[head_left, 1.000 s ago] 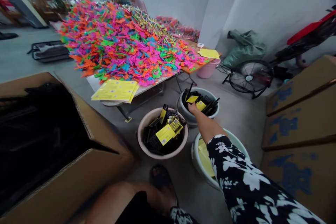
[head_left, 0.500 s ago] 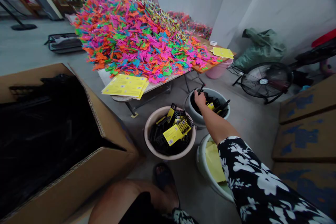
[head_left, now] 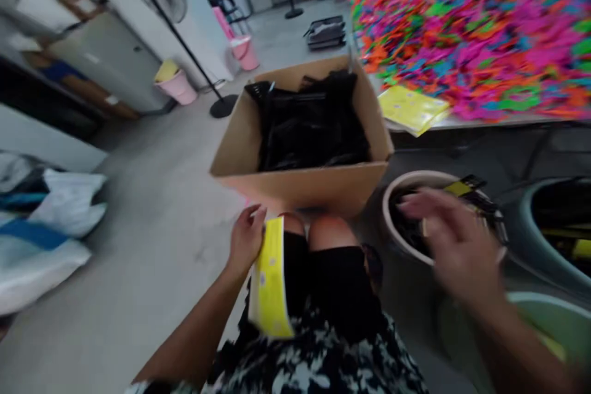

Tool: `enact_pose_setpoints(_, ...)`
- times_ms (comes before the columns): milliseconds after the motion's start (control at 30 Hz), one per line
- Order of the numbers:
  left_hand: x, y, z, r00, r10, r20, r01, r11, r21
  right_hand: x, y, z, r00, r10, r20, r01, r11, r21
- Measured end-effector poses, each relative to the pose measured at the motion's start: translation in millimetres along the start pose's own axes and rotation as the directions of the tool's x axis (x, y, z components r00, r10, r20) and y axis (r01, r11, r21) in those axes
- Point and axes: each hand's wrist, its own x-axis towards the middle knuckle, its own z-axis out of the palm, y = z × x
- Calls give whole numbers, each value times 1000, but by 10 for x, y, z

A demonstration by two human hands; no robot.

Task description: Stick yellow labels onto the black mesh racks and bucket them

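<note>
My left hand (head_left: 248, 234) is closed on the edge of a stack of yellow printed cards (head_left: 273, 280), which stands tilted over my lap. Blurred by motion, my right hand (head_left: 457, 246) is over the cream bucket (head_left: 392, 228), fingers stretched out and thumb apart. I make out nothing held in it. Black plastic pieces and a yellow card (head_left: 458, 188) lie in that bucket. In front of my knees stands an open cardboard box (head_left: 300, 188) filled with black plastic pieces (head_left: 314, 129).
A table at the right bears a heap of bright plastic pieces (head_left: 471, 31) and yellow card sheets (head_left: 410, 106). A grey-blue bucket (head_left: 524, 221) and a pale green bucket (head_left: 549, 305) stand at the right. White sacks (head_left: 50, 258) lie left; a standing fan (head_left: 180, 43) is behind.
The view has swung left and down to the box. My right hand has left the grey-blue bucket, where it gripped a black piece. My left hand with the yellow cards has come into view.
</note>
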Motion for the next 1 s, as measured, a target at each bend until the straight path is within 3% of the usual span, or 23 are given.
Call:
enact_pose_setpoints(33,-4,21,21,1000,-4,-26,3,1000,-19,-344,-265,217,951,-107,291,43,974,220)
enact_pose_setpoints(67,-8,27,43,999,-10,-47,7,999,-46,-652,-482,424,857,-150,493,-13,950,313)
enact_pose_setpoints(100,-15,24,63,998,-9,-62,5,997,-74,-910,-646,615,772,-172,611,-73,932,355)
enact_pose_setpoints(167,-36,7,88,998,0,-68,-9,990,-141,-1244,-819,930,685,-120,719,-197,919,341)
enact_pose_setpoints(233,-67,-10,81,999,25,-26,-30,976,-217,-1358,-833,1124,652,-62,755,-316,884,346)
enact_pose_setpoints(367,-147,-84,-72,968,110,224,-20,929,-368,-1275,-629,1181,593,48,804,-580,717,386)
enact_pose_setpoints(433,-202,-156,-199,922,163,352,1,907,-421,-1210,-489,1131,622,119,774,-603,703,377)
enact_pose_setpoints(467,-238,-201,-262,893,185,411,16,898,-439,-1175,-419,1104,649,135,749,-567,742,358)
enact_pose_setpoints(600,-457,-445,-406,753,148,641,126,924,-361,-970,-210,987,709,94,699,-179,983,50)
enact_pose_setpoints(667,-611,-607,-396,767,97,634,94,961,-260,-839,-209,904,757,96,646,-31,993,-111)
enact_pose_setpoints(733,-763,-773,-355,826,105,553,-31,989,-141,-687,-326,799,826,92,556,28,979,-204)
enact_pose_setpoints(833,-928,-955,-306,840,192,508,-242,970,34,-314,-747,632,900,4,437,133,950,-282)
enact_pose_setpoints(933,-983,-1019,-325,826,249,507,-342,935,98,382,-1327,576,934,-175,311,293,875,-386)
enact_pose_setpoints(1000,-964,-1036,-367,827,280,488,-382,916,122,983,-1660,677,934,-208,289,320,847,-425)
